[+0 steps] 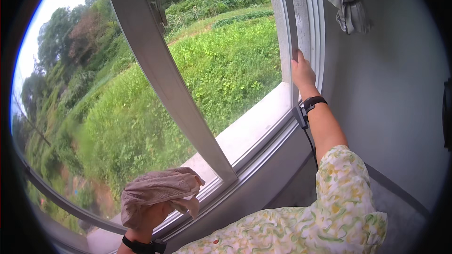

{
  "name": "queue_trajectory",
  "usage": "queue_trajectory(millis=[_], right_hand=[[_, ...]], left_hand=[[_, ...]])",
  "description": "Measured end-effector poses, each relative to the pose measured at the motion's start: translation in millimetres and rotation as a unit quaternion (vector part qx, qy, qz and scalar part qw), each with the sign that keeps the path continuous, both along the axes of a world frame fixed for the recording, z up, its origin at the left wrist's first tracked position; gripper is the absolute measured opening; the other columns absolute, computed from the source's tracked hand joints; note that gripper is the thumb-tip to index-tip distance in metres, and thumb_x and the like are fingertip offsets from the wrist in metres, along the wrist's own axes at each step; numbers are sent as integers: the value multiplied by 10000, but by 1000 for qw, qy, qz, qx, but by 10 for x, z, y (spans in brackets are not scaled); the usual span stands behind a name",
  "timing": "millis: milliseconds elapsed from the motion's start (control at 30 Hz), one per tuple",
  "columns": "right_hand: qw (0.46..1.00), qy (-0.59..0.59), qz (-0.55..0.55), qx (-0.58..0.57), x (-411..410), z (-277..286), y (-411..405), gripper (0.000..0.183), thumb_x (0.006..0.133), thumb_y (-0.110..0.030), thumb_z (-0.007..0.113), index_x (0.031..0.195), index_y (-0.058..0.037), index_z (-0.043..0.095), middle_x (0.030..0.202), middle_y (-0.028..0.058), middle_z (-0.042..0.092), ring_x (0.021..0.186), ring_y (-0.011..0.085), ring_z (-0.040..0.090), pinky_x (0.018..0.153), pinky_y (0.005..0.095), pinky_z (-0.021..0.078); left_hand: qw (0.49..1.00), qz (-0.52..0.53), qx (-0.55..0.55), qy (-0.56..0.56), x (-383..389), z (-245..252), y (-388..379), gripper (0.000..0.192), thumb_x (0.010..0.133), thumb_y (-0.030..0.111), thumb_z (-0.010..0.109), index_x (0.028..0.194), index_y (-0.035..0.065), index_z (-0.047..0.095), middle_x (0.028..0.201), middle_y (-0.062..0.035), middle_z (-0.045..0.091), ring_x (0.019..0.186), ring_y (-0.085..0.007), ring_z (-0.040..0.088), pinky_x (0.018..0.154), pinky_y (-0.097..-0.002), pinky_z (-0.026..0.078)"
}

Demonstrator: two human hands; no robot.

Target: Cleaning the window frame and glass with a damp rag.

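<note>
A crumpled pinkish-brown cloth (160, 190) is in my left hand (153, 215), at the lower left, close to the window pane and its bottom rail. The cloth covers most of the fingers. Up at the right, my right hand (304, 72) grips the edge of the sliding window's side frame (293, 31), arm stretched out. Between the two hands stands a broad grey window stile (169, 74). Both wrists wear black bands; a dark grey device with a black cable (301, 116) sits at the right wrist, beside the track.
The metal window track (261, 158) runs diagonally below the panes. Outside lie a pale ledge (254, 130) and green plants. A knotted grey curtain (348, 3) hangs at the upper right against a grey wall (392, 88).
</note>
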State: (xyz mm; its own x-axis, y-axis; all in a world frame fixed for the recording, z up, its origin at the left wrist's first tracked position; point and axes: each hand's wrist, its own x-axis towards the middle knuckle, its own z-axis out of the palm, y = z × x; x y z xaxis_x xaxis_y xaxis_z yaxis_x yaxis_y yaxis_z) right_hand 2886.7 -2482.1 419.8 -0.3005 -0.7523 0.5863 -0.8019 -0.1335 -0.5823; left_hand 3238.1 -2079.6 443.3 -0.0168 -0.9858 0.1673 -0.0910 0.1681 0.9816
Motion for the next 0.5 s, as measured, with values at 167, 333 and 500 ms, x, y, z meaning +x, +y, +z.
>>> queue_trajectory(millis=[167, 333, 500], right_hand=[[998, -21, -10, -50, 56, -35, -140, 454, 898, -404, 451, 1320, -283, 336, 1084, 149, 557, 906, 345, 601, 696, 488, 492], [994, -28, -50, -96, -12, -53, -266, 460, 874, -370, 518, 1303, -288, 373, 1113, 139, 497, 948, 345, 568, 725, 468, 494], [985, -62, -155, -43, -68, 165, -295, 558, 852, -318, 578, 1330, -171, 331, 1143, 163, 443, 1022, 333, 515, 773, 441, 499]], left_hand=[[997, -14, 39, 61, -221, 120, -163, 440, 839, 311, 566, 1039, -81, 585, 1029, -220, 575, 929, -258, 563, 784, -353, 477], [974, 105, -14, -198, 9, -131, -130, 345, 814, 286, 640, 1011, 3, 622, 1015, -122, 615, 912, -218, 594, 766, -328, 477], [827, 101, -224, -506, -30, -38, -151, 279, 820, 250, 646, 1017, 52, 636, 986, -78, 636, 917, -195, 606, 768, -309, 489]])
